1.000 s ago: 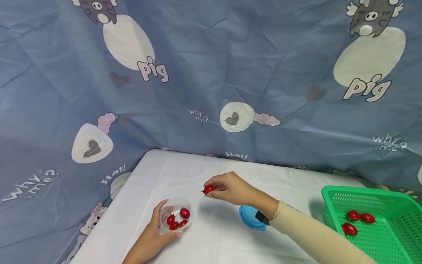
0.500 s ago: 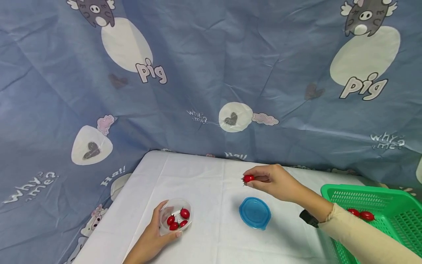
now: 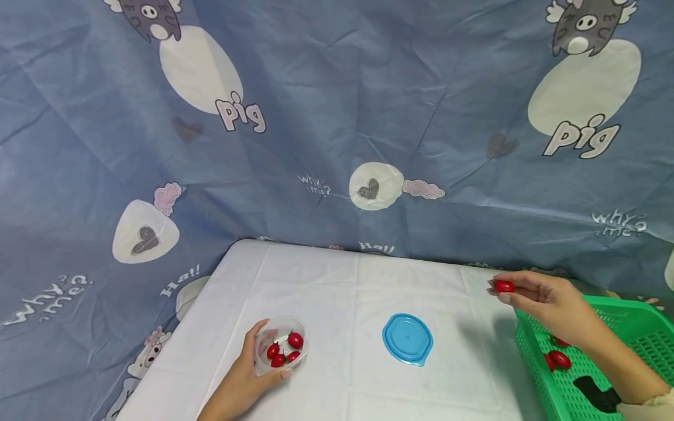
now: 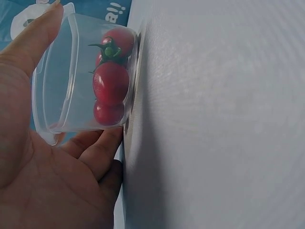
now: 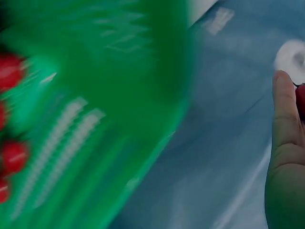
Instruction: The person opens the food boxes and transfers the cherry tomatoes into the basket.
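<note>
My left hand [image 3: 244,374] holds a clear plastic tub [image 4: 81,71] upright on the white table, thumb and fingers around its sides. Several red cherry tomatoes [image 4: 111,83] with green stems lie at the bottom of the tub. Between the thumb and fingertips of my right hand [image 3: 553,304] a cherry tomato [image 3: 504,286] is pinched, raised over the far left rim of a green basket [image 3: 553,386]. Inside the basket sit more tomatoes [image 3: 560,359], partly hidden by my right hand and forearm. Only an edge of the pinched tomato shows in the right wrist view.
A blue lid [image 3: 408,339] lies flat on the white tablecloth [image 3: 326,292], between the tub and the basket. Behind the table hangs a blue curtain [image 3: 295,146] printed with pigs and lettering. A dark strap sits on my right wrist.
My right hand has travelled rightward with the tomato, from near the tub, past the blue lid, to the basket's rim. My left hand and the tub have stayed in place.
</note>
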`<action>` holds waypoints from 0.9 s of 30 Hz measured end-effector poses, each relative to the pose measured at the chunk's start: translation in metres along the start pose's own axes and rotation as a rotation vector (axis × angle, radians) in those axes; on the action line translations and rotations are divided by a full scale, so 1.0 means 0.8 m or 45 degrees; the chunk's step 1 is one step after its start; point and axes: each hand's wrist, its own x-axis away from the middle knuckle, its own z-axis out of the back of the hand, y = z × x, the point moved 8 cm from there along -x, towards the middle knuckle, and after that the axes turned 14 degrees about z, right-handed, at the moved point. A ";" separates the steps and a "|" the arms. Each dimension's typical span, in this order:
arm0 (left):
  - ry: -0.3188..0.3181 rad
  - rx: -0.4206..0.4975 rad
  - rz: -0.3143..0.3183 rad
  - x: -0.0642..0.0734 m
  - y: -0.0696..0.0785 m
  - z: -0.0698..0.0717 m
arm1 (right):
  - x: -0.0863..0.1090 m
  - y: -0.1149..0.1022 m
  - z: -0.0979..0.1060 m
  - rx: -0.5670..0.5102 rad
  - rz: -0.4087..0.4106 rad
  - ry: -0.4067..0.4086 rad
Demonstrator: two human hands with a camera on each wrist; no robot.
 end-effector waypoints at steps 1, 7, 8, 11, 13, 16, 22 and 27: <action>-0.001 0.000 -0.003 0.000 0.000 0.000 | 0.012 0.011 0.011 0.038 -0.048 0.021; -0.001 -0.003 0.001 -0.001 -0.002 0.002 | 0.076 0.081 0.055 0.326 -0.339 0.059; 0.001 -0.003 0.000 -0.001 -0.002 0.002 | 0.085 0.092 0.058 0.356 -0.384 0.048; 0.003 -0.006 0.015 -0.001 -0.005 0.002 | 0.106 0.120 0.056 0.414 -0.468 0.005; 0.004 -0.014 0.028 -0.001 -0.007 0.002 | 0.113 0.132 0.050 0.454 -0.464 -0.036; 0.004 -0.022 0.048 -0.001 -0.009 0.001 | 0.118 0.144 0.038 0.504 -0.427 -0.094; 0.009 -0.017 0.044 -0.002 -0.008 0.001 | 0.121 0.160 0.024 0.548 -0.478 -0.194; 0.014 -0.020 0.054 -0.004 -0.009 0.000 | 0.118 0.160 0.016 0.603 -0.414 -0.231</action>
